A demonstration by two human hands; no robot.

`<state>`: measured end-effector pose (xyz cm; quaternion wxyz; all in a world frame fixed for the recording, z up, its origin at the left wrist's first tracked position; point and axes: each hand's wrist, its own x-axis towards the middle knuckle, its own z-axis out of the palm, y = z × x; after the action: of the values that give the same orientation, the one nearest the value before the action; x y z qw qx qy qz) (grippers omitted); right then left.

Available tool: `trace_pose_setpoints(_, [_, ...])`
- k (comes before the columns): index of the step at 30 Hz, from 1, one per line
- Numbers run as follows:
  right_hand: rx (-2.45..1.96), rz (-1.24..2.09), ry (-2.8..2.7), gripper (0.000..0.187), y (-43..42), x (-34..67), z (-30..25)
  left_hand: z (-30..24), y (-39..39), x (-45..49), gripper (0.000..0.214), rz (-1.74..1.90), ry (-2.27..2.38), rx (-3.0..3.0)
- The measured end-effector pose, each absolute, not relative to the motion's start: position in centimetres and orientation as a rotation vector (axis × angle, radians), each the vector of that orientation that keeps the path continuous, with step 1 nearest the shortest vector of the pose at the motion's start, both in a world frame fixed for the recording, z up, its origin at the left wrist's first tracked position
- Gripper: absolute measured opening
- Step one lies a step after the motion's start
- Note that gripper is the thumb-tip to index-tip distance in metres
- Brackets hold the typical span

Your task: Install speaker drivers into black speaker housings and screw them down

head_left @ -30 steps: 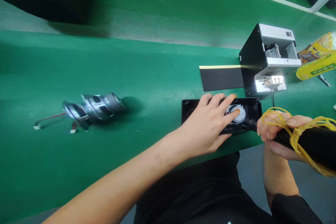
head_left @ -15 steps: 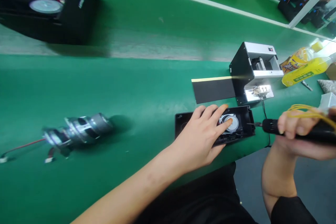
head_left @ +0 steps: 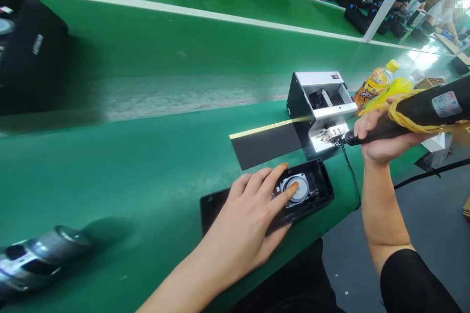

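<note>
My left hand lies flat, fingers spread, on a black plastic housing at the near edge of the green conveyor belt. Two fingertips press the round silver speaker seated in it. My right hand is closed round a black electric screwdriver wrapped in yellow rubber bands. The screwdriver's tip points at the lit mouth of a small silver and black screw feeder, just behind the housing.
A black strip with a yellow edge lies beside the feeder. Metal speaker parts ride the belt at the left. A large black speaker box sits far left. Yellow drink bottles stand at the right, with a cable hanging over the edge.
My right hand has lifted the screwdriver away from the housing's right end and up to the screw feeder. My left hand stays on the speaker. The metal parts have drifted left.
</note>
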<state>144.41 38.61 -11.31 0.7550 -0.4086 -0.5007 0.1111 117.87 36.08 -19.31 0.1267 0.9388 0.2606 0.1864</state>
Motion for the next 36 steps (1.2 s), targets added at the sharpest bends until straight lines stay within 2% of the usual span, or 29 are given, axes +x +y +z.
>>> trace_pose_setpoints(5, [-0.809,0.344,-1.093,0.055,38.1,144.7,-10.6,-19.2,36.2,117.8,0.043,0.528,0.759,2.725])
trace_pose_setpoints(11, [-0.784,0.435,-1.082,0.064,39.4,144.4,-10.3,-18.9,36.2,117.7,0.043,0.479,0.765,2.725])
trace_pose_setpoints(19, [-0.770,0.459,-1.121,0.048,39.3,144.3,-11.5,-18.7,36.1,117.7,0.045,0.477,0.774,2.733])
trace_pose_setpoints(28, [-0.805,0.504,-1.108,0.051,38.9,144.3,-11.7,-18.7,36.1,117.6,0.045,0.471,0.779,2.724])
trace_pose_setpoints(36, [-0.776,0.555,-1.081,0.065,38.4,144.9,-11.4,-18.7,36.1,117.8,0.047,0.497,0.778,2.714])
